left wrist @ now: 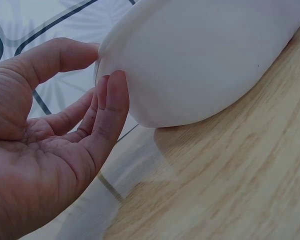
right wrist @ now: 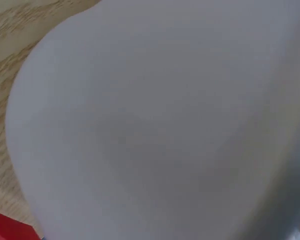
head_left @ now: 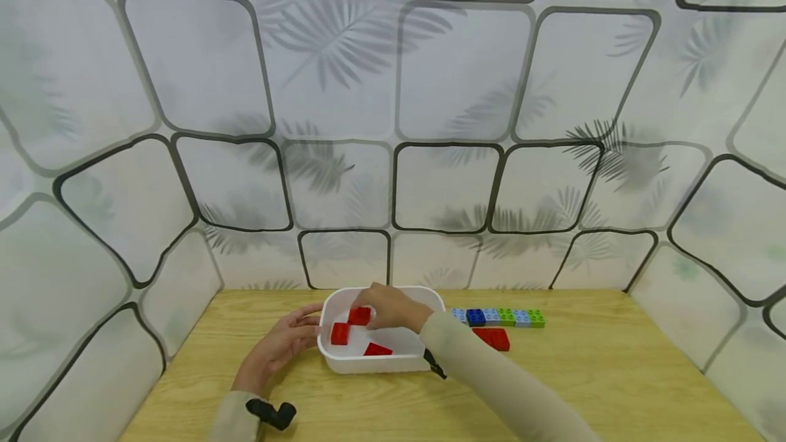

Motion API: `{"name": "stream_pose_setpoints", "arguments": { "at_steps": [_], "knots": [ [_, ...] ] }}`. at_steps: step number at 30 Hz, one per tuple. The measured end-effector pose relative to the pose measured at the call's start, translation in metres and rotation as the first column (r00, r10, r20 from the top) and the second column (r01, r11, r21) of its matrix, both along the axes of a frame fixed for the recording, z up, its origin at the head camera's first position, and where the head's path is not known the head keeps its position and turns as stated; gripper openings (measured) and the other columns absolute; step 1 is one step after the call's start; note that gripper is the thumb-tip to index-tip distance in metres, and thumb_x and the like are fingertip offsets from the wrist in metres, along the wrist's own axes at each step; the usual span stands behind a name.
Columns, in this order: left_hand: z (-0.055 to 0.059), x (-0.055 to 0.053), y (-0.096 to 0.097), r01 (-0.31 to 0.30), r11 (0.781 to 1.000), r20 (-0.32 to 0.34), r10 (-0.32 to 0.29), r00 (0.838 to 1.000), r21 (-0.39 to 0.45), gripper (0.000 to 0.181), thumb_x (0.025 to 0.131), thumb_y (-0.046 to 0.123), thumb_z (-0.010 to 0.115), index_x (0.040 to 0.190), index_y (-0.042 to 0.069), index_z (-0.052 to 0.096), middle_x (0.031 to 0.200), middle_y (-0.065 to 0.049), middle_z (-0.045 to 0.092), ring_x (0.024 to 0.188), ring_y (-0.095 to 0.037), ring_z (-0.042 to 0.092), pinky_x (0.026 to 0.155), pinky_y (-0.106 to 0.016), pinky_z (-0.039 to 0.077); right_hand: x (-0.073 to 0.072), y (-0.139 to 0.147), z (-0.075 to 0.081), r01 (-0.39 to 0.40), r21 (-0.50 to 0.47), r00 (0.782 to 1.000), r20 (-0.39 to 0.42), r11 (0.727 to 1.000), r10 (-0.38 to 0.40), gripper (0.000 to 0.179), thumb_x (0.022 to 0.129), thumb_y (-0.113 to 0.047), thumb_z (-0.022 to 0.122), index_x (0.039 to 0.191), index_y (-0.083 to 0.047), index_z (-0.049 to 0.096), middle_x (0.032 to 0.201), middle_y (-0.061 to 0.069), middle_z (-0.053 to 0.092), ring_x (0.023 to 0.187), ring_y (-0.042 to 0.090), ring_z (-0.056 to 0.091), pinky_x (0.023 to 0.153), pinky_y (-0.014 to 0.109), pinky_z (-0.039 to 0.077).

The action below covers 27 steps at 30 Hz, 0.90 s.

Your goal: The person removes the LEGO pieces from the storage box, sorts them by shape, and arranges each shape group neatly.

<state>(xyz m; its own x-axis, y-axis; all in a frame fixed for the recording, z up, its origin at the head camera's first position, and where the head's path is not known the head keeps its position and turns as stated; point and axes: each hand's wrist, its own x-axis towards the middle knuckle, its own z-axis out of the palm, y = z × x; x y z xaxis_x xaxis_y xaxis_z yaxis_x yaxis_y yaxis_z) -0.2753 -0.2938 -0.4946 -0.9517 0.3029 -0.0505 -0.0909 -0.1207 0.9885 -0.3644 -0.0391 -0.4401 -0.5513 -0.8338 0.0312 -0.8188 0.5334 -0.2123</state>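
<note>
A white plastic bin stands on the table with several red toy bricks in it. My left hand is at the bin's left end, its fingertips touching the outer wall, as the left wrist view also shows. Reaching over the bin from the right, my right hand has its fingers and thumb at a red brick and appears to pinch it. Another red brick lies just left of that one, and a red piece is near the front wall. In the right wrist view the bin's wall hides the hand.
Right of the bin lies a joined row of blue and green bricks. In front of that row are red bricks, partly behind the right sleeve. A patterned cloth encloses the wooden table at the back and sides.
</note>
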Motion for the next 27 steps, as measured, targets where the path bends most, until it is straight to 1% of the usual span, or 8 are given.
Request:
{"name": "stream_pose_setpoints", "arguments": {
  "at_steps": [5,9,13,15,18,23,27],
  "knots": [
    [-0.0017,-0.0004,0.0003,0.001,1.000,0.003,-0.001,1.000,0.007,0.065,0.102,0.006,0.058,0.157,-0.006,0.025,0.126,-0.005,0.061,0.110,-0.012,0.065,0.095,-0.027,0.057,0.0000,-0.0040,-0.0048,0.011,0.043,1.000,-0.021,0.999,-0.010,0.041,0.085,-0.013,0.081,0.126,-0.016,0.072,0.127,-0.004,0.071,0.114,0.015,0.060,0.097,0.025,0.051],
    [-0.0032,-0.0006,0.0002,0.004,1.000,0.002,-0.004,1.000,0.013,0.065,0.102,0.006,0.058,0.157,-0.006,0.024,0.125,-0.004,0.061,0.110,-0.012,0.065,0.095,-0.028,0.057,0.0016,-0.0056,-0.0055,0.012,0.066,0.999,-0.035,0.998,-0.010,0.042,0.085,-0.012,0.080,0.126,-0.016,0.072,0.127,-0.003,0.071,0.115,0.015,0.060,0.099,0.026,0.051],
    [-0.0042,-0.0011,-0.0003,0.005,1.000,0.001,-0.005,1.000,0.011,0.066,0.102,0.006,0.058,0.157,-0.006,0.023,0.125,-0.004,0.062,0.110,-0.012,0.065,0.095,-0.028,0.057,0.0032,-0.0058,-0.0061,0.010,0.096,0.998,-0.062,0.995,-0.004,0.041,0.084,-0.013,0.080,0.124,-0.015,0.073,0.122,0.000,0.071,0.107,0.014,0.060,0.095,0.024,0.051],
    [-0.0044,-0.0014,-0.0005,0.001,1.000,0.004,-0.002,1.000,0.012,0.067,0.102,0.006,0.058,0.157,-0.007,0.023,0.124,-0.004,0.062,0.109,-0.012,0.065,0.095,-0.028,0.058,0.0038,-0.0054,-0.0062,0.006,0.113,0.996,-0.087,0.994,0.004,0.040,0.083,-0.014,0.082,0.122,-0.016,0.074,0.117,0.001,0.071,0.101,0.012,0.060,0.090,0.022,0.051],
    [-0.0042,-0.0018,-0.0007,-0.001,1.000,0.005,0.001,1.000,0.016,0.066,0.102,0.005,0.058,0.157,-0.007,0.023,0.125,-0.004,0.062,0.109,-0.012,0.066,0.094,-0.028,0.058,0.0048,-0.0044,-0.0054,0.004,0.138,0.995,-0.101,0.990,0.010,0.041,0.080,-0.017,0.084,0.120,-0.016,0.076,0.111,0.002,0.069,0.093,0.011,0.057,0.084,0.020,0.049],
    [-0.0032,-0.0016,-0.0008,0.000,1.000,0.002,0.000,1.000,0.020,0.066,0.101,0.004,0.058,0.157,-0.007,0.023,0.124,-0.005,0.061,0.108,-0.012,0.066,0.094,-0.028,0.058,0.0058,-0.0005,-0.0018,0.011,0.177,0.996,-0.084,0.984,0.004,0.042,0.079,-0.014,0.085,0.120,-0.015,0.076,0.105,0.003,0.065,0.086,0.008,0.051,0.077,0.018,0.045],
    [-0.0027,-0.0017,-0.0011,0.001,1.000,-0.005,-0.001,1.000,0.018,0.066,0.101,0.004,0.058,0.156,-0.007,0.024,0.123,-0.004,0.061,0.108,-0.012,0.066,0.093,-0.028,0.058,0.0056,0.0037,-0.0006,0.023,0.187,0.995,-0.095,0.982,-0.005,0.036,0.081,-0.012,0.082,0.117,-0.015,0.076,0.100,0.001,0.064,0.084,0.008,0.051,0.076,0.018,0.045]
  ]
}}
